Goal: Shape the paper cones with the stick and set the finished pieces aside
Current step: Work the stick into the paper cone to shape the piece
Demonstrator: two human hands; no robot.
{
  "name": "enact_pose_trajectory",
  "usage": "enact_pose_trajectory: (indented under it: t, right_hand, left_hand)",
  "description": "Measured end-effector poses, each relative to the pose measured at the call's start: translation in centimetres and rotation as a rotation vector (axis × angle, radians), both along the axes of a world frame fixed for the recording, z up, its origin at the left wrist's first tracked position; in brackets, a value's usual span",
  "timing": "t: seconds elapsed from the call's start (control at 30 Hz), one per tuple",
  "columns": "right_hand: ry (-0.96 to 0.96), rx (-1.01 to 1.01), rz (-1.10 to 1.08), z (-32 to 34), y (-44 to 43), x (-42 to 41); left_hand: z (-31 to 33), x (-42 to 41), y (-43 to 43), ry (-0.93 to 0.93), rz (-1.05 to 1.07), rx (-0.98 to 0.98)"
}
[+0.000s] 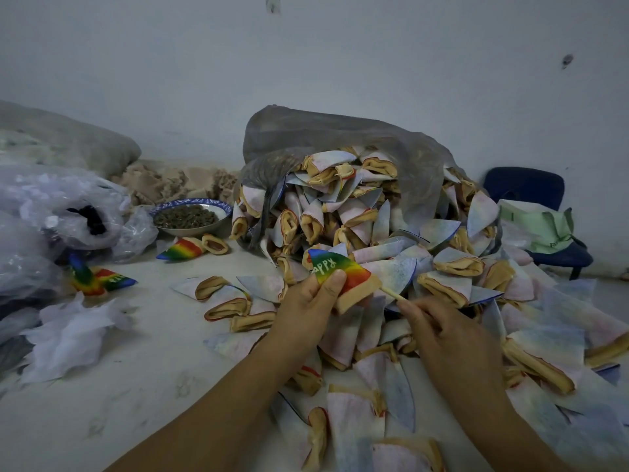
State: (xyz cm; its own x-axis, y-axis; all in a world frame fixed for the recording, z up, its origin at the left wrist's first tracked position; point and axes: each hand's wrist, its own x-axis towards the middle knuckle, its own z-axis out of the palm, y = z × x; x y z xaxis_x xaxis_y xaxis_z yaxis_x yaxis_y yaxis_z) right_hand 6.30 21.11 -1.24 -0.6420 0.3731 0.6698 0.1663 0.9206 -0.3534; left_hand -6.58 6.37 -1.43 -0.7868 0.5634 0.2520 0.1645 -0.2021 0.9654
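Note:
My left hand [315, 299] grips a rainbow-printed paper cone [340, 272] with white lettering, thumb pressed on its face. Its tan open end points right. My right hand [442, 330] pinches a thin pale stick [394, 294] whose tip goes into that open end. Under and behind both hands lies a big pile of pale inside-out cones [357, 216] spilling from a grey plastic bag [326, 137]. Rainbow cones lie to the left: one [182, 249] by the bowl, others [98, 279] near the plastic bags.
A blue-rimmed bowl [190, 218] of dark pellets stands at the back left. Crumpled clear plastic bags [51, 212] and white paper scraps [68, 332] fill the left side. A dark blue chair [531, 192] with a green bag [541, 229] stands at the right by the wall.

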Motion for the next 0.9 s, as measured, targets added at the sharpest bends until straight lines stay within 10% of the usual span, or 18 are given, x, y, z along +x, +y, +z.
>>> enact_pose_trajectory:
  t: [0.53,0.9]
  right_hand:
    - [-0.160,-0.130,-0.181,-0.7,2.8,-0.3]
    - [-0.044,-0.543,0.368,0.4,-1.4,-1.0]
  left_hand:
    - [0.6,-3.1,-1.0,-0.389,0.101,0.355]
    - [0.3,0.5,0.2,0.288,-0.091,-0.230]
